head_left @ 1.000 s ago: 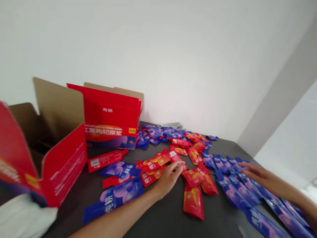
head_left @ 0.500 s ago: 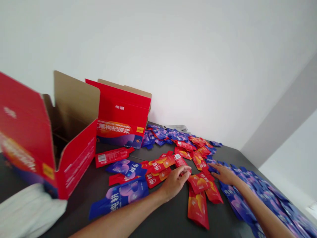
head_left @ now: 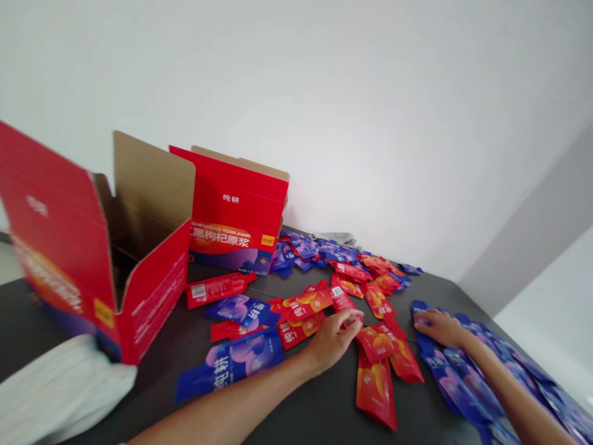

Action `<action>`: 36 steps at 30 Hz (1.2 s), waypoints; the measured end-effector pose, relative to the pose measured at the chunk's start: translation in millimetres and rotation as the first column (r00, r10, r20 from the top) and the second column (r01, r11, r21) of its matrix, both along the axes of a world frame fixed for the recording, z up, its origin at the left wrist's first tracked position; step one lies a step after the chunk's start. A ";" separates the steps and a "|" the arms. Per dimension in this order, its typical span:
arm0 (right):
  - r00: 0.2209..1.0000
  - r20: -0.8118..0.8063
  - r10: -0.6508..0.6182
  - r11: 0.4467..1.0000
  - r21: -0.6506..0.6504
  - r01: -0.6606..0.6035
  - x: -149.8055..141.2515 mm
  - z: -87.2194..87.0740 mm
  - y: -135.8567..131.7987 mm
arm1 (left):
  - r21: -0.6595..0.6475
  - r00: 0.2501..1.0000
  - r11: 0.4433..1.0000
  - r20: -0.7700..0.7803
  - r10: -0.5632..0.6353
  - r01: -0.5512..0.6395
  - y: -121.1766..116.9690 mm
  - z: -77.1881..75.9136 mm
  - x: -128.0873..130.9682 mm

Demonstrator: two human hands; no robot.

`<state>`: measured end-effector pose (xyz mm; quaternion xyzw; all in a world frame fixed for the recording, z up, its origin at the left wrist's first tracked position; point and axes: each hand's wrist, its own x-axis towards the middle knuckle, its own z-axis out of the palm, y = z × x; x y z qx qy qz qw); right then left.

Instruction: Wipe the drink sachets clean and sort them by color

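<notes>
My left hand (head_left: 334,341) is low over the table's middle, fingers curled in toward the thumb. Its fingertips overlap the lower end of a red pouch (head_left: 341,298) with a white label; whether they grip anything is hidden. To the right, my right hand (head_left: 440,326) lies over a blue pouch (head_left: 419,307), its fingers bent down on it at the head of the blue pouch rows (head_left: 463,377). Between the hands lie several red-orange pouches (head_left: 376,386), overlapping. Left of my left hand is a loose group of red pouches and blue pouches (head_left: 241,358).
An open red carton (head_left: 160,290) stands at the left, flaps up, with a second red carton (head_left: 236,216) behind it. White cloth (head_left: 69,389) lies at the near left. Mixed pouches (head_left: 333,252) are heaped along the back, near a white wall (head_left: 324,123).
My right hand has drawn a blue pouch rightward, away from the red-orange pouches, onto the blue rows. My left hand keeps its curled pose. The whole view has shifted slightly.
</notes>
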<state>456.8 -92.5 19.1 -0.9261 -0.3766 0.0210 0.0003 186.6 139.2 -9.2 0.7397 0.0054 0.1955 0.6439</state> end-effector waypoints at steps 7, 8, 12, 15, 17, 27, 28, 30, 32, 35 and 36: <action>0.990 -0.011 0.141 0.977 0.160 -0.138 7.5 8.8 103.0 | -0.007 1.000 1.000 0.011 0.010 -0.010 -0.3 -3.2 0.4; 0.989 0.003 0.145 0.974 0.176 -0.143 5.2 6.8 122.0 | -0.008 1.000 1.000 0.017 0.011 -0.010 -0.2 -3.8 0.6; 0.993 0.073 0.095 0.969 0.220 -0.109 -5.0 -3.6 184.4 | -0.002 0.999 1.000 0.032 0.017 -0.016 -0.4 -5.0 1.2; 0.993 0.054 0.106 0.971 0.210 -0.115 -13.6 -11.0 210.9 | 0.007 0.999 1.000 0.028 0.019 -0.020 -1.4 -4.5 1.4; 0.985 0.011 0.170 0.967 0.191 -0.169 -22.8 -14.9 219.4 | 0.009 0.999 1.000 0.027 0.022 -0.022 -2.0 -4.6 1.7; 0.911 -0.099 0.399 0.901 0.228 -0.370 -43.6 21.7 216.5 | 0.011 0.999 0.999 0.008 0.032 -0.032 -3.0 -4.9 2.1; 0.934 -0.077 0.348 0.918 0.232 -0.323 -36.2 25.9 216.7 | 0.013 0.999 0.999 0.004 0.032 -0.032 -3.0 -4.1 1.8; 0.971 -0.035 0.235 0.950 0.222 -0.221 -22.4 26.9 217.0 | 0.024 1.000 0.999 -0.001 0.029 -0.029 -3.2 -2.7 1.2; 0.989 -0.009 0.150 0.972 0.186 -0.146 -14.8 17.6 216.3 | 0.034 1.000 0.999 -0.001 0.027 -0.027 -3.2 -2.0 0.6; 0.994 0.013 0.107 0.988 0.113 -0.108 -15.7 -5.6 213.9 | 0.038 1.000 0.999 0.005 0.024 -0.024 -3.1 -2.2 0.0; 0.994 0.021 0.107 0.990 0.090 -0.108 -17.2 -12.2 213.1 | 0.035 1.000 0.999 0.006 0.021 -0.022 -3.1 -2.3 -0.1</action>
